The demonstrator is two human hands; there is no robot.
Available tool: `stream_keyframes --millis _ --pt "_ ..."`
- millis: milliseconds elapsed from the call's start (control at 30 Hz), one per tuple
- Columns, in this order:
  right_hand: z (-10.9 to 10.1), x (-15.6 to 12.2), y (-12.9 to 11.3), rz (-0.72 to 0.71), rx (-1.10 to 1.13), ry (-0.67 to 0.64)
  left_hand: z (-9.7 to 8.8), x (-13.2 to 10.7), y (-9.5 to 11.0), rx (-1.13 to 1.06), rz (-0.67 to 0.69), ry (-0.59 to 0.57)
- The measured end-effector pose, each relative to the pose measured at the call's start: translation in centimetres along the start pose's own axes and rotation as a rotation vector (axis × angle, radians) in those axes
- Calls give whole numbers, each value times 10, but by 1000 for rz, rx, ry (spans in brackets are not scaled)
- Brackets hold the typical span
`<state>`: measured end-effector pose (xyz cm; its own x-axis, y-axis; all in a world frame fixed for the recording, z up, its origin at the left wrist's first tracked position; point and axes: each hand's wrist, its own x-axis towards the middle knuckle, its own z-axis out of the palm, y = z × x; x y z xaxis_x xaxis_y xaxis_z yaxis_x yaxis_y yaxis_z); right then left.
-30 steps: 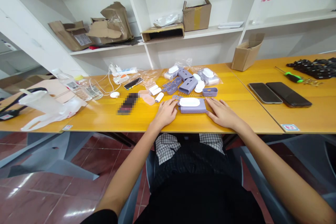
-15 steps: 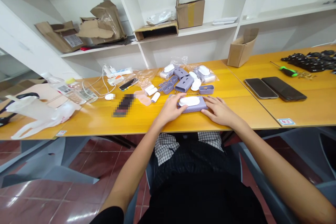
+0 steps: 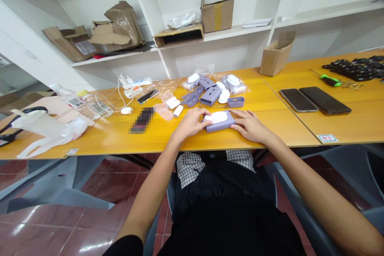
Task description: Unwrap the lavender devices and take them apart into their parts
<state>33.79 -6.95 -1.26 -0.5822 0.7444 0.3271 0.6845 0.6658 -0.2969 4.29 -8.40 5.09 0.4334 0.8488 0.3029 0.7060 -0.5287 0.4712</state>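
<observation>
Lavender plastic case (image 3: 220, 127), topped by a white oval piece (image 3: 216, 117), is held angled on the bench (image 3: 120, 142) between the left hand (image 3: 189, 125) and right hand (image 3: 249, 127), fingers (image 3: 238, 117) closed against its two ends.

A lilac plastic case (image 3: 220, 127) lies skewed, with a white oval piece (image 3: 216, 117) resting on its top face.

This looks like a small assembly workroom: white built-in shelving (image 3: 237, 32) holds torn cardboard boxes (image 3: 115, 28) at upper left, and the long yellow worktop (image 3: 156, 140) is spread with bagged lilac plastic parts (image 3: 210, 96), coil springs (image 3: 212, 105), and, at right, a green-handled screwdriver (image 3: 330, 81) beside smartphones (image 3: 325, 100). Glossy red floor tiles (image 3: 60, 228) show below.
</observation>
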Motion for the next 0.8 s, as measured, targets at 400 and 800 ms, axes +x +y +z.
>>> stream_keyframes --millis 400,800 --pt "5 1 5 18 -24 -31 3 -7 -8 35 76 142" --pt "6 0 8 13 -4 7 -11 -11 -14 -136 -184 281"
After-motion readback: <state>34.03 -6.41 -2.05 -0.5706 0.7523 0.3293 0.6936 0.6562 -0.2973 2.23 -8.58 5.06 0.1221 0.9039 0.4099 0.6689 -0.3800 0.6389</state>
